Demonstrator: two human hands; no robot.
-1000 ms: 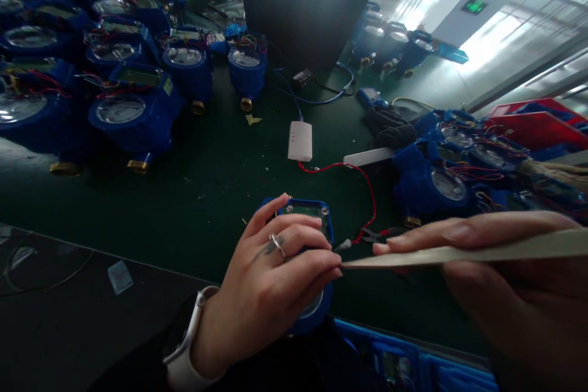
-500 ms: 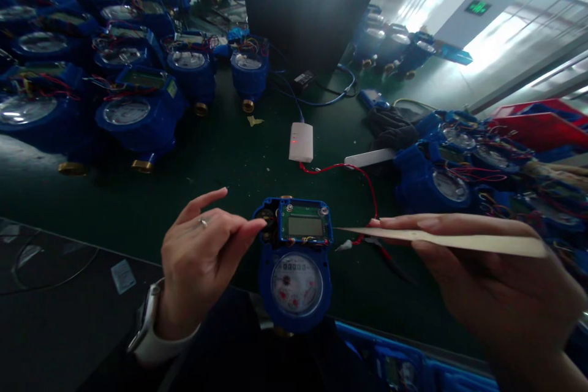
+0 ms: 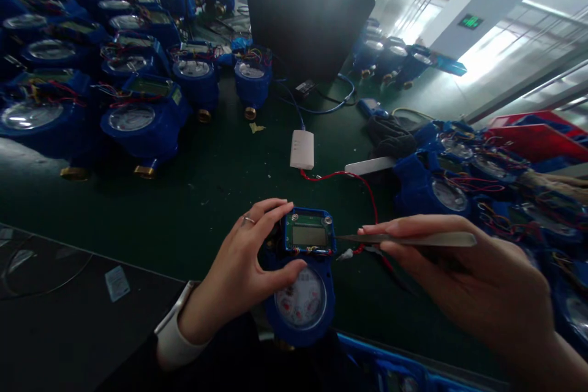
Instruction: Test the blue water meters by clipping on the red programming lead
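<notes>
Close in front of me is a blue water meter (image 3: 329, 282), its round dial facing up and a small display board (image 3: 310, 234) set in a blue frame above it. My left hand (image 3: 250, 260) grips the meter's left side, the fingers at the frame's upper left corner and the thumb over the dial. Part of the dial and the left compartment are hidden beneath it. In my right hand (image 3: 478, 282) is a pair of slim pointed tweezers (image 3: 427, 239), held level, with the tip close to the frame's right edge. A red cable (image 3: 374, 202) with a whitish end lies under the tip.
A white box (image 3: 302, 149) joins the red cable and a blue cable. Several water meters (image 3: 142, 119) crowd the left, more (image 3: 441, 193) the right. A dark panel (image 3: 307, 15) stands behind. Right of the box lies a pale flat strip (image 3: 370, 166); farther right is a red bin (image 3: 537, 135).
My left hand has moved right onto the meter and taken hold of it. The tweezers have turned slightly in my right hand, their tip staying near the frame. The box's red light no longer shows.
</notes>
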